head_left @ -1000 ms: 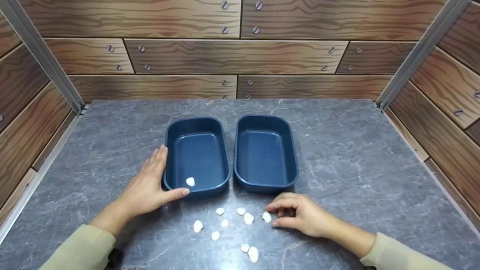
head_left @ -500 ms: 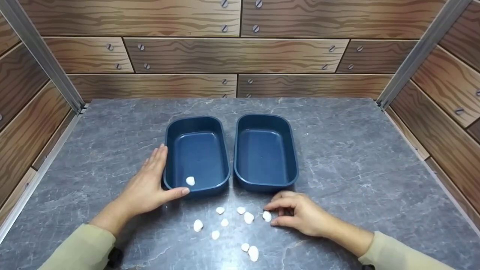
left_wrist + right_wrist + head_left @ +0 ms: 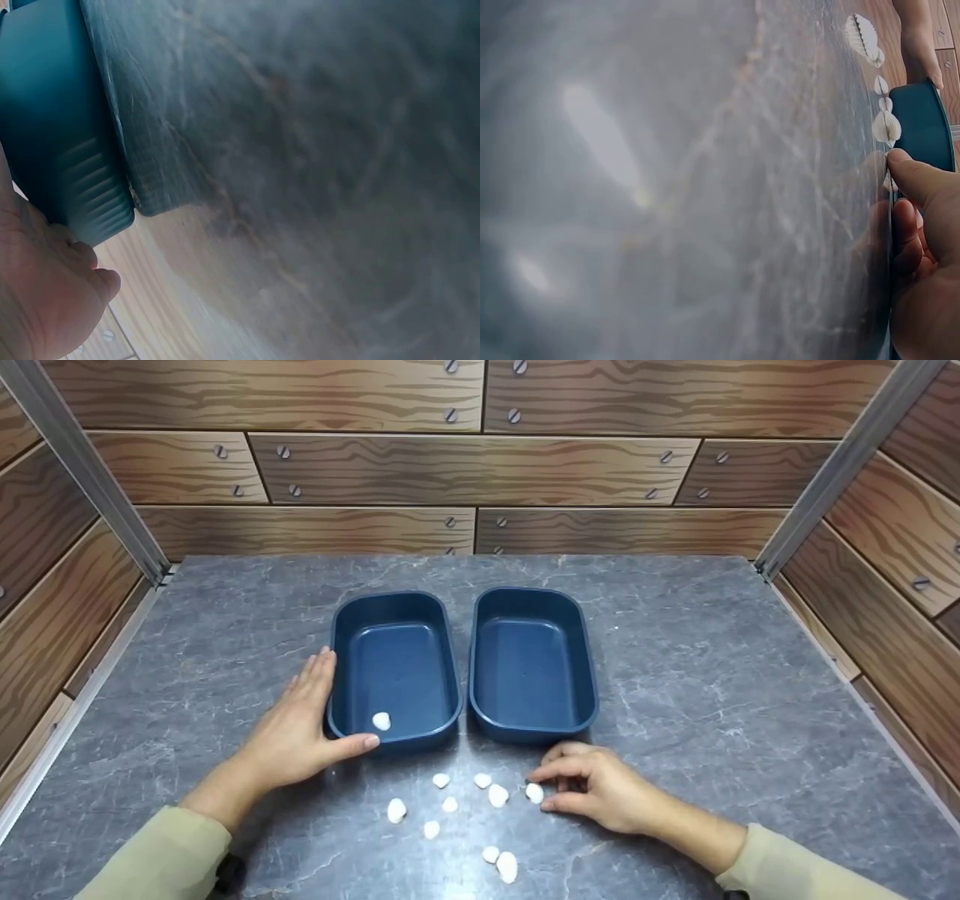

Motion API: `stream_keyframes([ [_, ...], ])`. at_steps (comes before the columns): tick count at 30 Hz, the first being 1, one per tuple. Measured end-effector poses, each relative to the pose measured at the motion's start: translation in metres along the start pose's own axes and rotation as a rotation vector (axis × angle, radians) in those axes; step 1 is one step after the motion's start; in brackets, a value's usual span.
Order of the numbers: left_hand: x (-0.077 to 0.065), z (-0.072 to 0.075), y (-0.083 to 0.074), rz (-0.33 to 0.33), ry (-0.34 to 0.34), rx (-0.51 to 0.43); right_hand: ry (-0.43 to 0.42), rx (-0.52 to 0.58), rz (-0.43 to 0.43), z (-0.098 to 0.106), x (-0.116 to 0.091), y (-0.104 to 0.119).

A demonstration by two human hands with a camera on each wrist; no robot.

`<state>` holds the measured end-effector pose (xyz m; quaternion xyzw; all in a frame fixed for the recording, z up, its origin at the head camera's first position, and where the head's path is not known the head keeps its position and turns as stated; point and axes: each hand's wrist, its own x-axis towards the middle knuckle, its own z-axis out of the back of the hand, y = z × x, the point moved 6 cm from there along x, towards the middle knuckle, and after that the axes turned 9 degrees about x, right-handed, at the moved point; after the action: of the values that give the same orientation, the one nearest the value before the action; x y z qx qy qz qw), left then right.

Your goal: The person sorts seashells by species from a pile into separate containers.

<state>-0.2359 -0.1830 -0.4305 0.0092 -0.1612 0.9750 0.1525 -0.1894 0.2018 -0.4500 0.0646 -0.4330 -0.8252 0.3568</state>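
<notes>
My left hand (image 3: 294, 739) rests against the left blue plastic box (image 3: 396, 739), its straight fingers along the outer left wall and its thumb at the front rim. One white seashell (image 3: 382, 721) lies inside that box near the front. In front of the right blue box (image 3: 531, 733), my right hand (image 3: 604, 789) pinches a white seashell (image 3: 534, 793) between thumb and index finger, low at the tabletop. The other right fingers curl under the palm. The right wrist view shows the thumb (image 3: 900, 159) close to the table, with the pinched shell mostly hidden.
Several white seashells (image 3: 498, 796) lie scattered on the grey marbled table (image 3: 690, 697) before the boxes. A ridged shell (image 3: 861, 35) shows in the right wrist view. Wood-patterned walls (image 3: 480, 472) and metal corner posts (image 3: 847, 472) enclose the back and sides.
Both hands, the boxes and the shells keep almost the same places. Only a slight shift of the head view shows.
</notes>
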Motion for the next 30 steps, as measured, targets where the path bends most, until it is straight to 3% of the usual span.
stream_keyframes([
  [8,-0.0001,0.001,0.0001,-0.003,-0.012,-0.01,-0.006,0.02,0.052,0.0001,-0.0001,0.004],
  [30,-0.0003,0.001,-0.0003,-0.003,-0.006,-0.003,0.011,0.003,0.035,-0.0009,0.0002,0.0049],
])
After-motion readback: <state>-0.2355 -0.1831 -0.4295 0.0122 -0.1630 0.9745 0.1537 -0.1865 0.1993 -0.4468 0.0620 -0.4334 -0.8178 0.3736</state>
